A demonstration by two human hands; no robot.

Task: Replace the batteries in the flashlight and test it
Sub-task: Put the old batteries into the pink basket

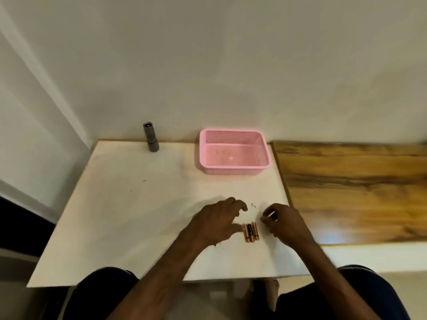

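A dark grey flashlight (151, 137) stands upright at the far left of the white table (129, 204), against the wall. A small cluster of black and copper batteries (251, 232) lies side by side near the table's front right. My left hand (217, 221) hovers just left of them, fingers spread, thumb close to the nearest battery. My right hand (283, 221) is just right of the batteries, fingers curled, with a small pale object pinched at the fingertips; what it is cannot be made out.
An empty pink mesh basket (233, 153) sits at the far right of the white table. A wooden surface (355, 188) adjoins the table on the right. My knees show below the front edge.
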